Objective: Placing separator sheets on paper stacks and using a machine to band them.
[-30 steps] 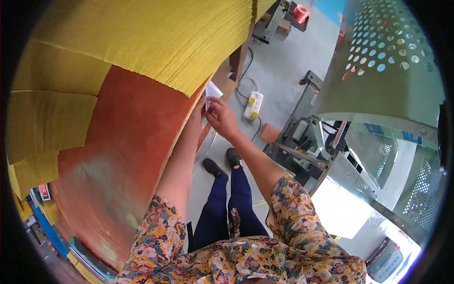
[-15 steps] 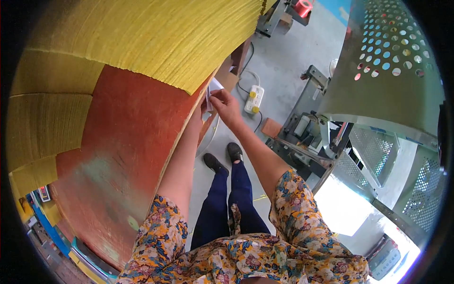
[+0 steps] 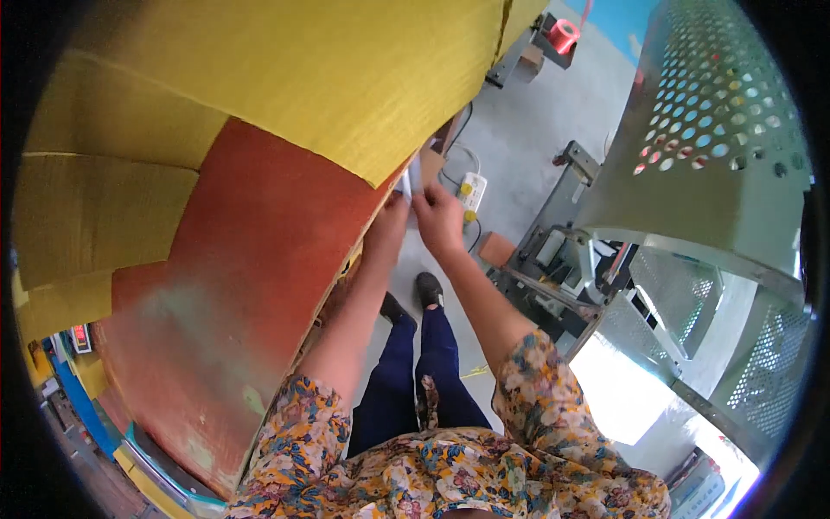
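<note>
Just beyond the right edge of a red-brown tabletop (image 3: 277, 233), both hands are together at a thin white sheet-like piece (image 3: 412, 176). Its material cannot be made out. My right hand (image 3: 441, 221) has its fingers closed in a pinch on the piece's near end. On the other side my left hand (image 3: 388, 227) is closed at the same piece, close against the table edge, its fingertips partly hidden. Tall stacks of yellow sheets (image 3: 320, 78) stand on the tabletop, one corner reaching near the hands.
A white power strip (image 3: 471, 195) with yellow plugs and cables lies on the grey floor beyond my right hand. To the right stands a machine with a perforated metal guard (image 3: 692, 147), a reddish block (image 3: 496, 249) beside its base. A pink roll (image 3: 564, 35) sits at the far end.
Both hands have come out from the table edge with the white piece, and more of my left hand shows. The whole view has shifted slightly.
</note>
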Action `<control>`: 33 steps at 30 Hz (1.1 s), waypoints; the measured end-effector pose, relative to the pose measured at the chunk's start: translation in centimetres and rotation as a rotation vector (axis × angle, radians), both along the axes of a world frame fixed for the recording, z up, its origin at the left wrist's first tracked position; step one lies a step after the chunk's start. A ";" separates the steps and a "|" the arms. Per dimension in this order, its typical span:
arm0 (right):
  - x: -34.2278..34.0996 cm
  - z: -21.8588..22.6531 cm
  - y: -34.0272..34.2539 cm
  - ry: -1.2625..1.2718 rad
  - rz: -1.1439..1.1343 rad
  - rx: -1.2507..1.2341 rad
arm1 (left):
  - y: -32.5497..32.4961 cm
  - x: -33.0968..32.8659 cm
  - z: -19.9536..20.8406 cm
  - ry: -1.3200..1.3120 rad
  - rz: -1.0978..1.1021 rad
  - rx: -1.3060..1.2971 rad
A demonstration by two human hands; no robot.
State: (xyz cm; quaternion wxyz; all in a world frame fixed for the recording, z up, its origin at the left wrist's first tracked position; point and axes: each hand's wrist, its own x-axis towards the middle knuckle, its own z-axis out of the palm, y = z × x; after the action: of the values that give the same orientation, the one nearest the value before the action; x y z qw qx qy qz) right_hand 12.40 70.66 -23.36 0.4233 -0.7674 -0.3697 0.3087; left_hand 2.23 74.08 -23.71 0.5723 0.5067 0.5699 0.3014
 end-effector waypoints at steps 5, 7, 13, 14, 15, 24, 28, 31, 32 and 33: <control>0.0 13.0 -8.9 0.030 -0.016 0.120 | -7.8 -0.9 13.9 -0.169 -0.041 0.002; -0.8 17.3 -11.9 0.063 0.006 0.133 | -10.1 -3.1 18.4 -0.052 -0.194 0.099; -4.7 26.7 -12.3 0.332 0.422 0.396 | -13.2 -9.6 28.5 0.179 -0.017 0.741; -5.7 27.9 -11.8 0.354 0.482 0.429 | -13.9 -10.9 30.8 0.200 -0.002 0.754; -6.9 29.2 -11.2 0.375 0.558 0.522 | -14.4 -12.0 32.3 0.269 0.027 0.867; -19.6 32.0 -9.2 1.161 0.930 -0.023 | -19.0 -22.0 37.2 0.676 0.471 0.797; -24.7 28.5 -7.9 1.121 0.927 -0.254 | -18.8 -27.6 32.7 0.566 0.575 0.581; -26.9 24.7 -7.0 0.876 0.979 -0.186 | -17.8 -29.9 29.8 0.333 0.629 0.242; -27.5 24.8 -6.9 0.868 0.972 -0.195 | -17.5 -30.7 28.2 0.323 0.626 0.233; -27.9 24.8 -7.2 1.031 0.876 -0.227 | -17.2 -31.3 26.6 0.303 0.641 0.326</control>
State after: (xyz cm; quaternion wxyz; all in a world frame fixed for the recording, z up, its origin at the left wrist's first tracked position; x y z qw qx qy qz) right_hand -15.52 63.48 1.48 0.2981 -0.3417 -0.3628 0.8141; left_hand -29.05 56.88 2.84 0.2706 0.4260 0.7219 0.4735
